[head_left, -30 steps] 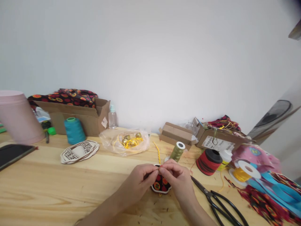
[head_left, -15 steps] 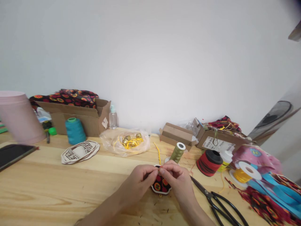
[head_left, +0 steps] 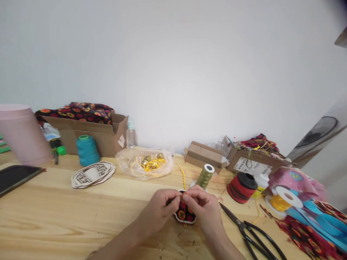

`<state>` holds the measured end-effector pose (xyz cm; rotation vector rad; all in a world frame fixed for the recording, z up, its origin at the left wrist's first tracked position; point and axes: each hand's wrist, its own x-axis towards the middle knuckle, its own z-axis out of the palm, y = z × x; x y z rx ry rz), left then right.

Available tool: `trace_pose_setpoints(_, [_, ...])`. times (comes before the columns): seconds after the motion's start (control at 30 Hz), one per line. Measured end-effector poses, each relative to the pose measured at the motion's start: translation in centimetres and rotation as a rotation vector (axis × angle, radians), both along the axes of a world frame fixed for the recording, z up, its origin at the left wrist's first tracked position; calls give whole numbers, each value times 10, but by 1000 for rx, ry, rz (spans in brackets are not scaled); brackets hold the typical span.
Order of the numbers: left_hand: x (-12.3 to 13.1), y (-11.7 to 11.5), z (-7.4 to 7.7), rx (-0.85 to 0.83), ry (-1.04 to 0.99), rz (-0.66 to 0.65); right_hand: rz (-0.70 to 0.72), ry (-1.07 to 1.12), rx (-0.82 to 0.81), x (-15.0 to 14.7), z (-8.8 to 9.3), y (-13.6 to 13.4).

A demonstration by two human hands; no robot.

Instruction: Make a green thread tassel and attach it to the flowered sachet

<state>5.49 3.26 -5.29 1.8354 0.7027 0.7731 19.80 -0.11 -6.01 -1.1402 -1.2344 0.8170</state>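
A small black patterned fabric piece with a pale scalloped edge lies on the table under my hands, partly covered by them. Over its top edge my left hand is closed in a pinch, thumb against forefinger. My right hand pinches right beside it, the two sets of fingertips almost touching. A bit of thin red thread shows at the fingertips; most of it is hidden. From behind the piece a twisted yellow cord stretches away, and a small yellow loop pokes out at its near edge.
Black-handled scissors lie open at right, near an olive thread spool and a red thread spool. Left are cut-out wooden plaques, a teal thread cone and a phone. A plastic bag holds bells on yellow cord.
Both hands stay over the fabric piece in nearly the same pinch, with only a slight shift of the fingers. The whole view has drifted very slightly.
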Motion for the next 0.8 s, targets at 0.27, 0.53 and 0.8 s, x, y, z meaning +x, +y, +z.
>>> trace_pose_setpoints(0.27, [2, 1, 1, -52, -36, -40, -3, 34, -13, 2, -1, 2])
trace_pose_setpoints(0.53, [2, 1, 1, -68, -42, -18, 4, -14, 7, 2, -4, 3])
trace_pose_setpoints(0.8, [2, 0, 3, -85, -36, -40, 4, 50, 5, 3, -6, 3])
